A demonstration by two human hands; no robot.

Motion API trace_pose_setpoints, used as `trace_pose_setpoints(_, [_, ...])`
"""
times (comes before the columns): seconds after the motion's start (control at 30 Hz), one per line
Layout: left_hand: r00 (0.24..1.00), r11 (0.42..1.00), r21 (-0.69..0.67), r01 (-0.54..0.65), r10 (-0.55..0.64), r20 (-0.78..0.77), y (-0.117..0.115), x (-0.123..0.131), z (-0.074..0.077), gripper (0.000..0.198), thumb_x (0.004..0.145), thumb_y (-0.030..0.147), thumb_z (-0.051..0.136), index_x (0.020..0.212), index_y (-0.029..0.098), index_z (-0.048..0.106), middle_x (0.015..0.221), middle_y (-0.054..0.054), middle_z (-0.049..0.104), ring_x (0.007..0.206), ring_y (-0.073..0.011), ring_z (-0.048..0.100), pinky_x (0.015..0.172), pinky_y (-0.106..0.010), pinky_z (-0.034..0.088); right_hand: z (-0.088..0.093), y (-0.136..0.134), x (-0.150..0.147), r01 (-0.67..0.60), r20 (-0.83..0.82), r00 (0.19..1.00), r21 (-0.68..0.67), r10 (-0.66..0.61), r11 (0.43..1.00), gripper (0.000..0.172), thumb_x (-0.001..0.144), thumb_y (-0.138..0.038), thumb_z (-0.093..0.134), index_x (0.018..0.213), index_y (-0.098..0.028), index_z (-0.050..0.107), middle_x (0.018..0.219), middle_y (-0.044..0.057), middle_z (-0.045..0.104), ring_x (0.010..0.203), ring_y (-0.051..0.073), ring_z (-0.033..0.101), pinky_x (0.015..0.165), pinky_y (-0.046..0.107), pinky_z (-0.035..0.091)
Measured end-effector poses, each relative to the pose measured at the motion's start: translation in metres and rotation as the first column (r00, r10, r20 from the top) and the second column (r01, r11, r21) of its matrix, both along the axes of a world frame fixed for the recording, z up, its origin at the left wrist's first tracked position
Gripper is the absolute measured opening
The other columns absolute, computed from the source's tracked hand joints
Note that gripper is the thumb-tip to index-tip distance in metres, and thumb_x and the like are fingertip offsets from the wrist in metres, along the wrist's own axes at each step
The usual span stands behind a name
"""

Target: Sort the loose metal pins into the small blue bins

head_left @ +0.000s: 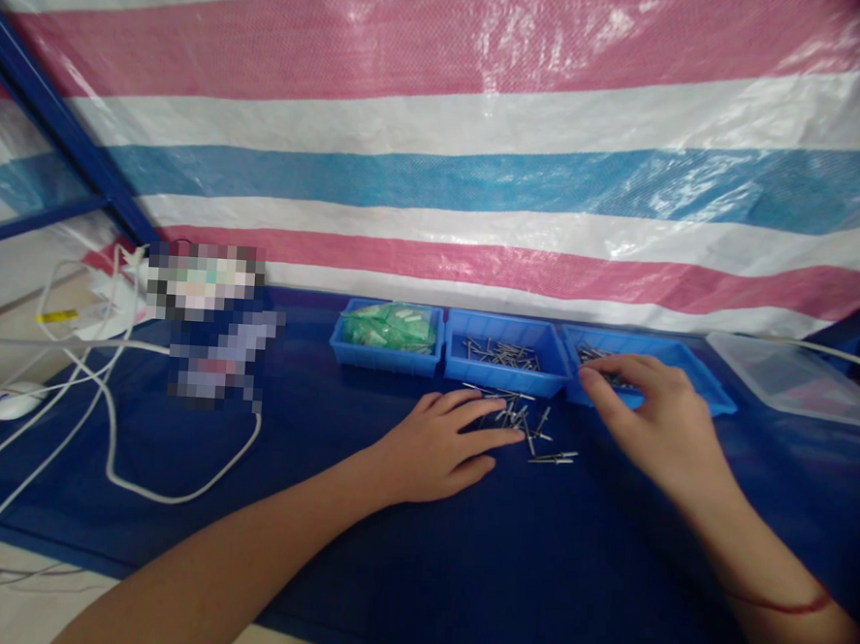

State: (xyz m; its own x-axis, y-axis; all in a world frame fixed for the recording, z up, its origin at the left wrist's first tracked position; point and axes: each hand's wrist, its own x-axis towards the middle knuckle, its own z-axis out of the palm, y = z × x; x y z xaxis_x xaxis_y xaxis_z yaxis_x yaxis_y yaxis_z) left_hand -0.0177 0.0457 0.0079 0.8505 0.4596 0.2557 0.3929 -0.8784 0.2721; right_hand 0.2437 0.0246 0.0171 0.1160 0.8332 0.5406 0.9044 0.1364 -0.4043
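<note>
My left hand (441, 449) lies palm down with its fingers spread, the fingertips on a loose heap of blind rivets (515, 420) on the dark blue tabletop. Over the rightmost blue bin (696, 372), my right hand (653, 418) hovers with thumb and index fingertip pinched together; whatever they may hold is too small to make out. Partly behind that hand, more rivets (589, 352) lie in this bin. The middle blue bin (463, 370) also contains many rivets. In the left blue bin (370, 357) sits a green plastic bag (382, 327).
A clear plastic lid (783, 378) lies at the back right. White cables (172, 496) loop over the table's left side, near blurred-out objects (224, 348). Striped plastic sheeting (410, 180) hangs behind the bins. A blue frame post (64, 110) stands at the left.
</note>
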Motion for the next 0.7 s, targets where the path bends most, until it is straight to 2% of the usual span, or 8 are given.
trace_pose_setpoints(0.1, [0.999, 1.000, 0.016, 0.004, -0.004, -0.051, 0.000, 0.000, -0.002, 0.038, 0.095, 0.035, 0.042, 0.133, 0.032, 0.049, 0.148, -0.004, 0.039, 0.136, -0.0287, 0.031, 0.102, -0.047, 0.033, 0.001, -0.001, -0.006, -0.046, -0.001, 0.999, -0.020, 0.046, 0.999, 0.022, 0.084, -0.037, 0.053, 0.080, -0.020, 0.066, 0.090, 0.008, 0.071, 0.090, 0.025, 0.063, 0.084, 0.040, 0.043])
trace_pose_setpoints(0.2, [0.999, 1.000, 0.007, 0.002, -0.001, -0.054, 0.000, 0.001, -0.004, 0.036, 0.095, 0.036, 0.041, 0.128, 0.030, 0.054, 0.144, -0.005, 0.044, 0.133, -0.0280, 0.035, 0.100, -0.046, 0.034, 0.000, -0.002, -0.010, -0.087, 0.003, 0.996, -0.042, 0.087, 0.995, 0.020, 0.085, -0.035, 0.053, 0.080, -0.021, 0.066, 0.091, 0.007, 0.070, 0.092, 0.025, 0.063, 0.088, 0.040, 0.042])
trace_pose_setpoints(0.5, [0.999, 0.999, -0.001, -0.040, 0.040, 0.007, 0.005, 0.004, -0.005, 0.027, 0.095, 0.028, 0.044, 0.114, 0.021, 0.062, 0.118, -0.006, 0.063, 0.112, -0.0204, 0.052, 0.094, -0.036, 0.038, 0.000, -0.005, -0.015, -0.085, 0.005, 0.996, 0.011, 0.085, 0.996, 0.017, 0.084, -0.032, 0.055, 0.078, -0.021, 0.066, 0.093, 0.008, 0.070, 0.093, 0.026, 0.062, 0.089, 0.041, 0.042])
trace_pose_setpoints(0.6, [0.999, 0.999, -0.007, -0.047, 0.047, 0.005, 0.007, 0.004, -0.005, 0.024, 0.095, 0.026, 0.044, 0.109, 0.020, 0.063, 0.112, -0.005, 0.064, 0.105, -0.0194, 0.055, 0.089, -0.034, 0.040, 0.001, -0.007, -0.017, -0.097, 0.016, 0.995, 0.039, 0.096, 0.995, 0.018, 0.085, -0.033, 0.054, 0.077, -0.021, 0.066, 0.092, 0.008, 0.070, 0.094, 0.027, 0.062, 0.088, 0.042, 0.043])
trace_pose_setpoints(0.7, [0.998, 0.998, -0.004, -0.063, 0.063, 0.024, 0.008, 0.004, -0.005, 0.025, 0.095, 0.024, 0.044, 0.113, 0.020, 0.062, 0.115, -0.006, 0.062, 0.104, -0.0192, 0.054, 0.088, -0.033, 0.041, 0.003, -0.009, -0.021, -0.132, 0.017, 0.991, 0.053, 0.131, 0.990, 0.018, 0.086, -0.035, 0.053, 0.079, -0.023, 0.065, 0.092, 0.007, 0.069, 0.095, 0.026, 0.061, 0.089, 0.043, 0.042])
